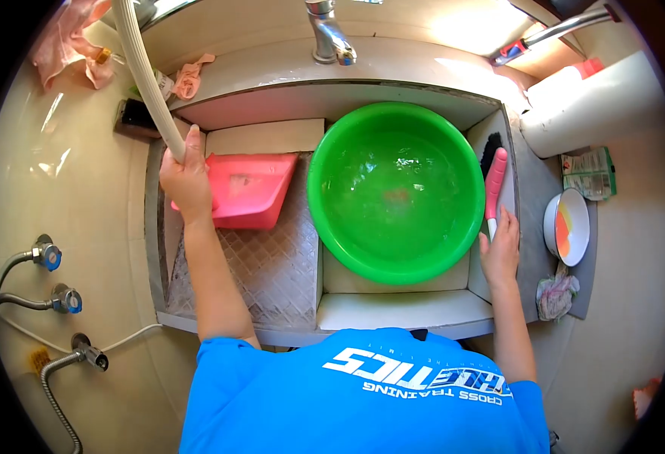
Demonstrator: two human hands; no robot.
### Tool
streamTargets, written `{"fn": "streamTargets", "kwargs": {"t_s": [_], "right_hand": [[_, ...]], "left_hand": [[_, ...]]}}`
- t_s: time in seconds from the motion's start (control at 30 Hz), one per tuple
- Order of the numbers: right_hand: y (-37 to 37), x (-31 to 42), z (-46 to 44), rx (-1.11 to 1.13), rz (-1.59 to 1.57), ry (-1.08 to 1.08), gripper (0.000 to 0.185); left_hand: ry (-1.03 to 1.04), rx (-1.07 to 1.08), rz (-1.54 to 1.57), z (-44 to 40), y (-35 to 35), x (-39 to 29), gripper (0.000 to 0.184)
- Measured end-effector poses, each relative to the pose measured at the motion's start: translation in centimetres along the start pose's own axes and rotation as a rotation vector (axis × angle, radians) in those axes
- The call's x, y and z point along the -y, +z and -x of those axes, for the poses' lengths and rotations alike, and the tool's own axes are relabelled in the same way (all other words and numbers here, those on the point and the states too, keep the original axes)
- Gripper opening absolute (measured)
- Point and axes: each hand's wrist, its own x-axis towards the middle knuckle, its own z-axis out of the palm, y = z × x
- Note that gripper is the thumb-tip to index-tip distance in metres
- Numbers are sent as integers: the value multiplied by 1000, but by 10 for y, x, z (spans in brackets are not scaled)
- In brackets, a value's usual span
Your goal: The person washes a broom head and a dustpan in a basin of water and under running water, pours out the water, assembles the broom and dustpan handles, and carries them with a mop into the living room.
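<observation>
My left hand (186, 175) is closed around the lower end of a white ribbed tube (145, 76) that rises to the top left. Right beside this hand, a pink dustpan (261, 193) lies on the sink's ridged left side; whether the tube joins it is hidden by my hand. My right hand (501, 253) has thumb and fingers around the white neck of a pink handle (496, 178), at the sink's right wall. Whatever is at the handle's other end is covered. Between my hands, a green basin (319, 227) holds water, with a blurred reddish patch in it.
A chrome faucet (328, 34) stands behind the basin. On the right ledge are a white bowl (567, 227), a crumpled cloth (556, 293), a green-and-white packet (590, 172) and a large white cylinder (597, 102). Valves with hoses (66, 299) line the left wall.
</observation>
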Motion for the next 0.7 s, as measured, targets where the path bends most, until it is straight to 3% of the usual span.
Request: {"fn": "streamTargets", "kwargs": {"t_s": [0.13,0.33,0.5,0.6,0.67,0.7], "right_hand": [[-8,3,13,-86,-55,-39,61],[-17,10,18,-150,-173,-92,54],[-3,35,4,-135,-261,-217,50],[26,46,-12,-35,-308,-309,47],[53,44,-25,289,-270,-318,46],[68,40,-33,289,-282,-320,46]], "left_hand": [[-28,111,104,24,-16,-49,27],[109,153,81,49,-44,-100,28],[94,349,246,69,-45,-146,26],[93,480,325,85,-13,-158,17],[109,596,292,95,19,-159,25],[71,676,275,98,34,-155,28]]}}
